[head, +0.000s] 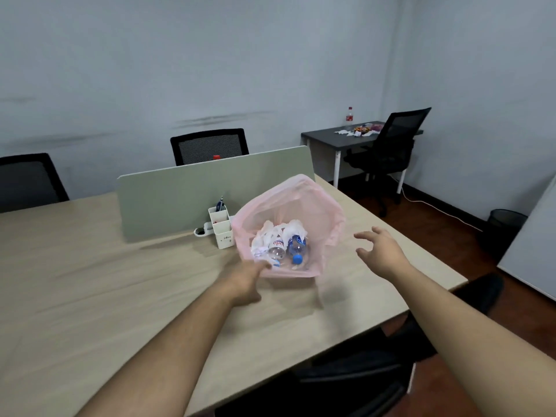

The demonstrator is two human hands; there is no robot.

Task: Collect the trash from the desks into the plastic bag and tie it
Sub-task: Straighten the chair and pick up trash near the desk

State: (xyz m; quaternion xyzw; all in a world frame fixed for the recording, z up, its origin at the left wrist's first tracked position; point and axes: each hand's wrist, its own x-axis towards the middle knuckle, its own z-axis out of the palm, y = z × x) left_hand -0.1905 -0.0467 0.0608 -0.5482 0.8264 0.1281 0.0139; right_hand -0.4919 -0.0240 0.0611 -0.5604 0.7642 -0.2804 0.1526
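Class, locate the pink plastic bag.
Head view, centre: the pink plastic bag stands on the beige desk, right of the white pen holder, left hand gripping its near rim.

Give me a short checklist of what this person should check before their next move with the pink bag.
1. Bag mouth open: ok. The pink bag stands wide open on the beige desk.
2. Hold on the bag: ok. The left hand grips its near rim.
3. Other hand free: ok. The right hand is open beside the bag and touches nothing.
4. Earlier trash inside: ok. The bottles lie at the bottom.
5. All desks cleared: not ok. Wrappers lie on the dark desk.
6. Red cap behind the divider: cannot tell whether it is trash.
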